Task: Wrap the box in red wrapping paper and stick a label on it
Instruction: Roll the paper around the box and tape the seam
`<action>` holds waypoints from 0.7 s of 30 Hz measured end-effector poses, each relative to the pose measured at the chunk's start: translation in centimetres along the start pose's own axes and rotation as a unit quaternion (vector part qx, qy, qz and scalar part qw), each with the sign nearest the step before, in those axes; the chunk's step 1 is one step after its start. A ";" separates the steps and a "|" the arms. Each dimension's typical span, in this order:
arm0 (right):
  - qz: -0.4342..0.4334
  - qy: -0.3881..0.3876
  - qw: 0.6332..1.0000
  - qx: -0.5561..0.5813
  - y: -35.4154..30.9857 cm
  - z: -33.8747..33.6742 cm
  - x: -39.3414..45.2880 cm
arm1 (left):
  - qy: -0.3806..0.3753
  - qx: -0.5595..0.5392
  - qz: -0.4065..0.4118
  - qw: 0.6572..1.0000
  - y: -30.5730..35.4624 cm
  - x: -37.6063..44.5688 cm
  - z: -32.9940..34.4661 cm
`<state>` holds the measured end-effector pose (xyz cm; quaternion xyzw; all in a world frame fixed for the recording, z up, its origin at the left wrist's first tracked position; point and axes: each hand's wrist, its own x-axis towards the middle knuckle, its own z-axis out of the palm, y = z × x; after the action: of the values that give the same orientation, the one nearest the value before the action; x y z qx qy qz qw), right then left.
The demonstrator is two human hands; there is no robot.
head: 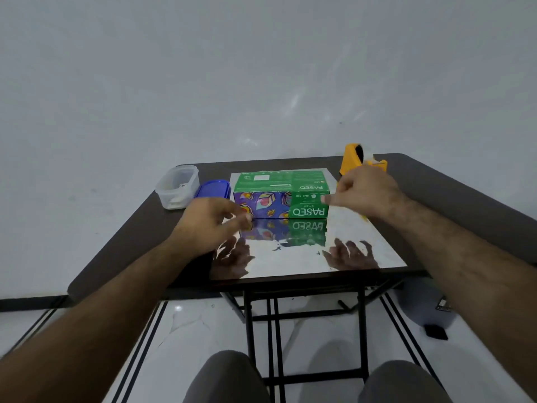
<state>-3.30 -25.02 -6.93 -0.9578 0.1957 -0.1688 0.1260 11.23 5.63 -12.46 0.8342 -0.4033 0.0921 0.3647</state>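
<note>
On the dark folding desk (436, 181), the green and purple cardboard tissue box (281, 194) sits at the far end of a shiny, mirror-like sheet of wrapping paper (302, 257) lying silver side up; I see no red face from here. I have both hands above the sheet's near half. My left hand (210, 221) hovers by the box's left corner with fingers loosely curled, holding nothing I can make out. My right hand (367, 193) hangs at the box's right end, fingers bent; motion blur keeps me from telling whether it pinches anything.

My worry is the sheet: it looks slick, so the box could slide off-centre as I fold, and foil creases or tears if pulled hard over a corner. The near edge reaches the desk's lip and could slip off.

A yellow tape dispenser (356, 159) stands behind my right hand, near enough to knock. A clear plastic tub (177, 186) and blue lid (213, 189) sit left of the box, crowding that side's fold.
</note>
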 end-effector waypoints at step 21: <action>-0.162 0.065 0.949 0.262 3.0 8.0 4.5 | 0.085 -0.272 -0.180 0.941 -4.5 9.1 5.7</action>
<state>2.62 -28.21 -13.92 -0.8970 -0.0053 -0.2940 0.3302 19.70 -1.96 -14.88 0.7509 -0.2233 -0.0180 0.6213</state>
